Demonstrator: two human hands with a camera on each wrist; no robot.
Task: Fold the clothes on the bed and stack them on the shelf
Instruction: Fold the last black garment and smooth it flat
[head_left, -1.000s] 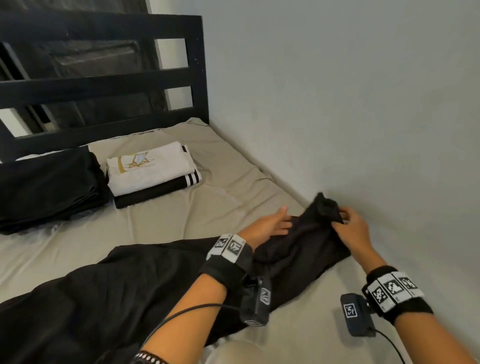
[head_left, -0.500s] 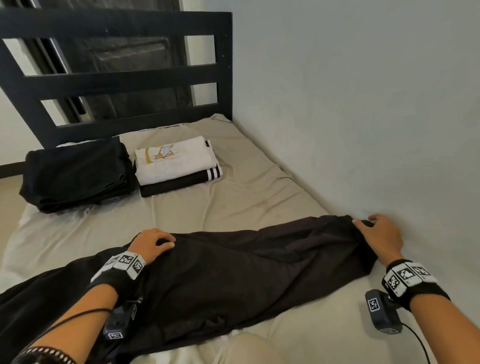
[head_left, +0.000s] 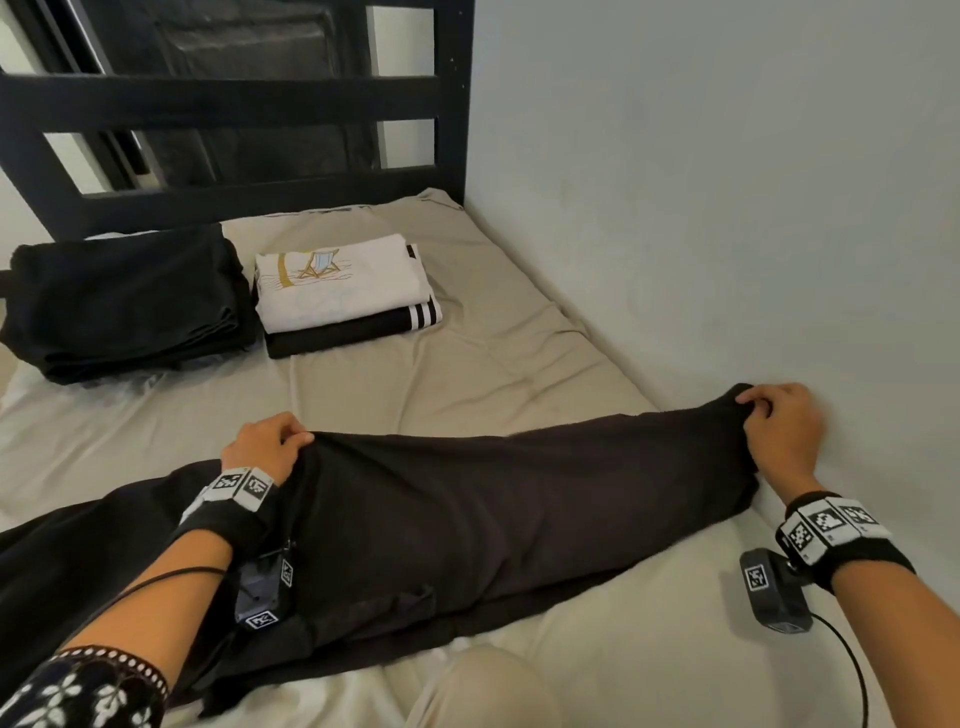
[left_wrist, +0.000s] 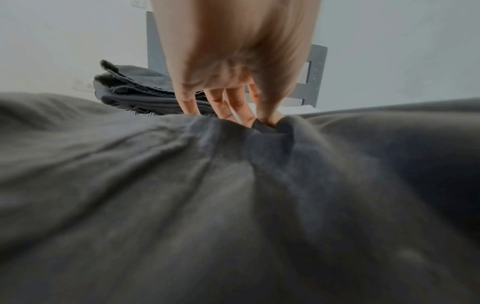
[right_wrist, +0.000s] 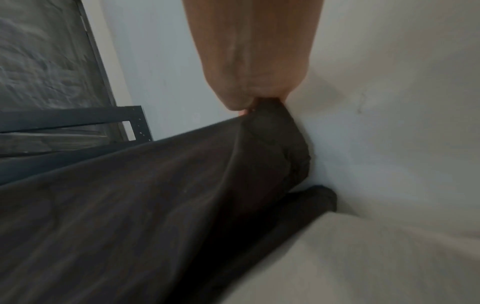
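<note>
A long black garment (head_left: 467, 525) lies stretched across the beige bed sheet (head_left: 467, 384), its far end by the wall. My left hand (head_left: 270, 447) pinches its upper edge near the middle; in the left wrist view the thumb and fingers (left_wrist: 267, 115) dig into a bunched fold of the cloth (left_wrist: 233, 185). My right hand (head_left: 779, 431) grips the garment's end next to the wall and lifts it a little; the right wrist view shows the dark cloth (right_wrist: 182, 195) hanging from the pinch of that hand (right_wrist: 254, 100).
At the head of the bed sit a folded black pile (head_left: 130, 306) and a white printed shirt (head_left: 337, 280) on a black striped garment (head_left: 363, 332). A black slatted headboard (head_left: 234, 98) stands behind them. The wall (head_left: 727, 208) runs along the right. My knee (head_left: 483, 691) is at the bottom.
My left hand slid left along the garment, then pinched its upper edge. My right hand pulled the end out toward the wall, so the cloth now lies stretched long.
</note>
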